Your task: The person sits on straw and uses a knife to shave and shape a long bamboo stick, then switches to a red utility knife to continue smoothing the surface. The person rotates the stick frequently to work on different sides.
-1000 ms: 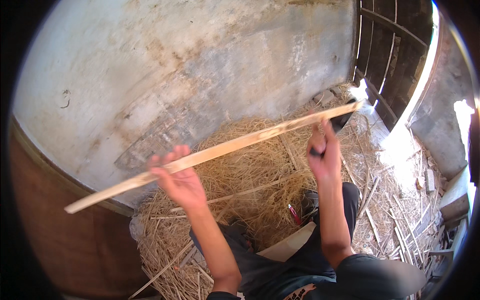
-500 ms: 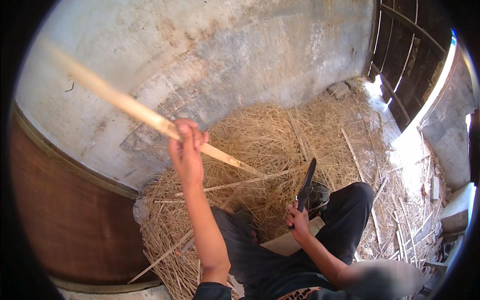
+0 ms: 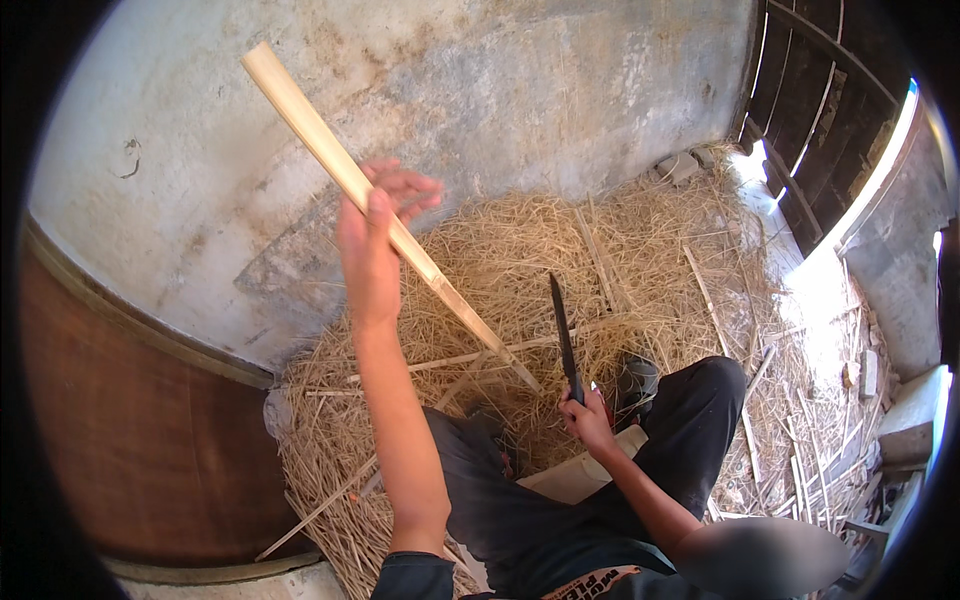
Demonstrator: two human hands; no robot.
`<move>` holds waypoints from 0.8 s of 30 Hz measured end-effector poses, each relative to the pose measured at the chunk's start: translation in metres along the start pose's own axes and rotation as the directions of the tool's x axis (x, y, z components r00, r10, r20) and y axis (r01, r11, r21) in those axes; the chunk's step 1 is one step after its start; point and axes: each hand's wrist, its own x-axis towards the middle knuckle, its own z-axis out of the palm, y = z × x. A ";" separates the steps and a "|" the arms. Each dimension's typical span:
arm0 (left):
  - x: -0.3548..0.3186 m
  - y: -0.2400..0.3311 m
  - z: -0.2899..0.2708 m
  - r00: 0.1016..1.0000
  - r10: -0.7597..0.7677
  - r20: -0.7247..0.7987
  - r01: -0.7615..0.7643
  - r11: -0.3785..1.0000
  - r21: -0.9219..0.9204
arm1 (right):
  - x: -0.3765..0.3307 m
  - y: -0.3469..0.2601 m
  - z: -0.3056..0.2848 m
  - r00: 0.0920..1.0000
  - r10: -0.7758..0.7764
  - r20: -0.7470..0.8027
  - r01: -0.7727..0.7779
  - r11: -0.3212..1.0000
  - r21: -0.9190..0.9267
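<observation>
My left hand (image 3: 372,235) is raised in front of the wall, holding a long pale split-bamboo strip (image 3: 318,138). The thumb presses along the strip while the other fingers are loosened and a little blurred. The strip slants from upper left down to a narrower, darker tip above the straw, between my knees. Lower and to the right, my right hand (image 3: 590,422) is closed round the handle of a long dark-bladed knife (image 3: 565,340), its blade pointing up and slightly left. Blade and bamboo strip are apart.
Shavings and straw (image 3: 520,245) cover the floor, with several loose bamboo strips (image 3: 705,300) on top. A stained plaster wall (image 3: 560,110) stands ahead, a brown panel (image 3: 150,420) at left. Stones (image 3: 678,167) lie by the far corner. Dark slatted boards (image 3: 820,110) are at right.
The bamboo strip has swung steeper, its upper end moving right and coming fully into view. My left-hand fingers have loosened. The knife has shifted left, its blade more upright.
</observation>
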 end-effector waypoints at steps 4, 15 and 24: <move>0.043 0.044 0.009 0.984 0.176 0.010 -0.176 0.984 -0.015 | -0.005 0.000 0.009 0.996 0.086 -0.016 -0.086 0.996 0.001; 0.089 0.069 0.050 0.961 0.269 -0.068 -0.260 0.958 0.120 | -0.023 -0.019 0.053 0.975 -0.211 -0.065 0.195 0.961 -0.198; 0.088 0.034 0.074 0.833 0.488 -0.260 -0.236 0.739 0.631 | -0.011 -0.016 0.052 0.980 -0.191 -0.061 0.169 0.949 -0.265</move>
